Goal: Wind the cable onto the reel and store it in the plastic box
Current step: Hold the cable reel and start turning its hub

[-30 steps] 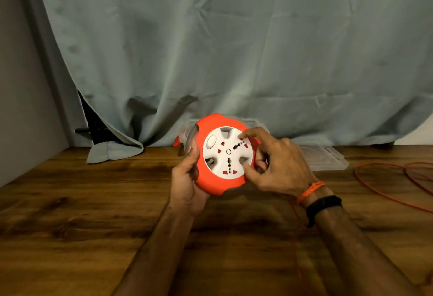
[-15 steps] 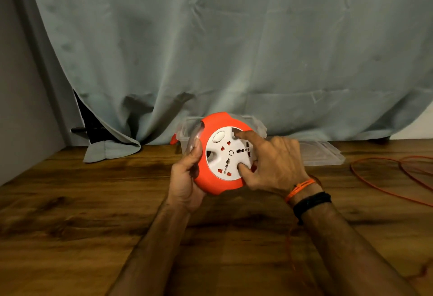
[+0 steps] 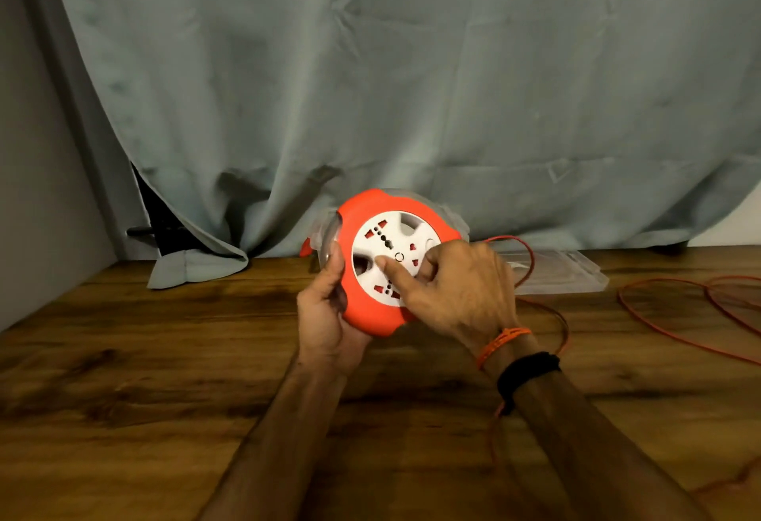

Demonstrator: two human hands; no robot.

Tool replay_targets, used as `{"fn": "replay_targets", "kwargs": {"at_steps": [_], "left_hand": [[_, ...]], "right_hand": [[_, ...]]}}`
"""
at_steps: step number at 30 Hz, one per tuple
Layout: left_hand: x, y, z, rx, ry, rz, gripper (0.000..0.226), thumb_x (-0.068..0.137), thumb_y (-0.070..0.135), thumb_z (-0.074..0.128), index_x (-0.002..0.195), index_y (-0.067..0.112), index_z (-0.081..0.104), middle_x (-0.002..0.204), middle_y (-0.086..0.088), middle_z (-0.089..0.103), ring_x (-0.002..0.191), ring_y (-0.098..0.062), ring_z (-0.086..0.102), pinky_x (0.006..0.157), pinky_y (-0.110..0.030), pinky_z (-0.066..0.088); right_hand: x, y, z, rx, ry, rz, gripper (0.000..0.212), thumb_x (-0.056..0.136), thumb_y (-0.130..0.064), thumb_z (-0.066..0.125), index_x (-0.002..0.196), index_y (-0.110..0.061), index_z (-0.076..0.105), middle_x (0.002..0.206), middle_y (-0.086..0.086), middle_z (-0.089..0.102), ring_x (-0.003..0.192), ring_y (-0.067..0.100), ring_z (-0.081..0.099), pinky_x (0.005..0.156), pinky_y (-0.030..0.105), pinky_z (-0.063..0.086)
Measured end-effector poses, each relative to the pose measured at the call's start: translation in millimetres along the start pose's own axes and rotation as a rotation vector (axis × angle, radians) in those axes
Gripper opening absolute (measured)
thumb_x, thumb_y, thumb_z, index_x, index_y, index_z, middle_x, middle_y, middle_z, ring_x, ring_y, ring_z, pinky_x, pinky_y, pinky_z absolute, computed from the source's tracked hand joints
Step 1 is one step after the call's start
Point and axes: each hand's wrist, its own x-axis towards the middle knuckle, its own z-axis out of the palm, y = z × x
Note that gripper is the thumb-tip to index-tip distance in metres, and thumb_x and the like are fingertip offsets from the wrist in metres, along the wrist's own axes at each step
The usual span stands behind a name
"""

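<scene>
I hold an orange cable reel [image 3: 372,316] with a white socket face above the wooden table. My left hand [image 3: 325,314] grips its left and lower rim. My right hand [image 3: 457,294] lies on the white face, a finger and the thumb pressed into its recesses. A thin orange cable [image 3: 675,323] runs from behind my right hand and lies in loose loops on the table at the right. The clear plastic box [image 3: 459,224] stands behind the reel, mostly hidden by it.
The box's clear lid [image 3: 576,273] lies flat on the table to the right of the reel. A grey curtain [image 3: 370,88] hangs behind the table and drapes onto it at the left. A grey wall [image 3: 37,191] closes the left side.
The white socket face has turned under my right hand's fingers. A cable loop has risen behind my right hand. My left hand keeps its grip.
</scene>
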Motion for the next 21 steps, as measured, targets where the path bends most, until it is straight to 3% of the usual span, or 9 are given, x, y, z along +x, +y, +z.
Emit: {"fn": "replay_targets", "kwargs": {"at_steps": [4, 6, 10, 14, 18, 21], "left_hand": [[2.2, 3.4, -2.3, 0.0, 0.029, 0.038, 0.086, 0.073, 0.042, 0.075, 0.144, 0.005, 0.046, 0.14, -0.023, 0.055, 0.129, -0.042, 0.052, 0.107, -0.064, 0.037], [2.4, 5.1, -3.3, -0.002, 0.013, 0.026, 0.077, 0.076, 0.041, 0.067, 0.141, 0.004, 0.05, 0.135, -0.022, 0.059, 0.126, -0.041, 0.055, 0.107, -0.063, 0.037], [5.9, 7.6, -11.5, 0.02, 0.006, 0.046, 0.067, 0.083, 0.039, 0.06, 0.14, 0.005, 0.051, 0.137, -0.023, 0.058, 0.127, -0.042, 0.054, 0.109, -0.067, 0.033], [4.7, 10.3, -10.9, 0.057, 0.002, 0.047, 0.087, 0.073, 0.04, 0.079, 0.146, 0.007, 0.044, 0.145, -0.024, 0.049, 0.133, -0.044, 0.047, 0.109, -0.068, 0.032], [2.9, 7.2, -9.1, 0.146, -0.048, 0.027, 0.096, 0.066, 0.044, 0.084, 0.144, 0.005, 0.045, 0.141, -0.026, 0.053, 0.129, -0.044, 0.051, 0.103, -0.065, 0.04], [1.9, 4.8, -3.8, 0.123, -0.065, 0.021, 0.103, 0.062, 0.043, 0.087, 0.145, 0.003, 0.043, 0.142, -0.027, 0.05, 0.131, -0.045, 0.049, 0.107, -0.067, 0.035]], "right_hand": [[5.5, 14.2, -6.2, 0.108, -0.024, -0.124, 0.036, 0.069, -0.06, 0.065, 0.061, -0.026, 0.057, 0.053, -0.005, 0.06, 0.063, 0.021, 0.063, 0.06, 0.027, 0.045], [7.7, 22.6, -8.0, 0.135, -0.029, -0.199, 0.026, 0.067, -0.054, 0.062, 0.076, -0.03, 0.056, 0.048, -0.006, 0.054, 0.056, 0.019, 0.06, 0.061, 0.034, 0.051], [6.9, 28.6, -10.6, 0.049, -0.072, -0.341, 0.05, 0.069, -0.053, 0.056, 0.115, -0.034, 0.054, 0.048, -0.006, 0.052, 0.057, 0.02, 0.059, 0.061, 0.036, 0.052], [6.0, 30.7, -7.8, -0.087, -0.068, -0.396, 0.064, 0.069, -0.055, 0.053, 0.131, -0.038, 0.049, 0.061, -0.002, 0.062, 0.069, 0.029, 0.064, 0.065, 0.036, 0.052], [6.1, 33.9, -4.2, -0.167, -0.002, -0.388, 0.066, 0.06, -0.057, 0.059, 0.121, -0.032, 0.061, 0.064, 0.007, 0.066, 0.065, 0.033, 0.065, 0.059, 0.034, 0.047], [3.0, 31.0, -2.1, -0.19, 0.076, -0.279, 0.061, 0.051, -0.07, 0.059, 0.094, -0.028, 0.069, 0.059, 0.007, 0.065, 0.06, 0.031, 0.065, 0.057, 0.031, 0.042]]}}
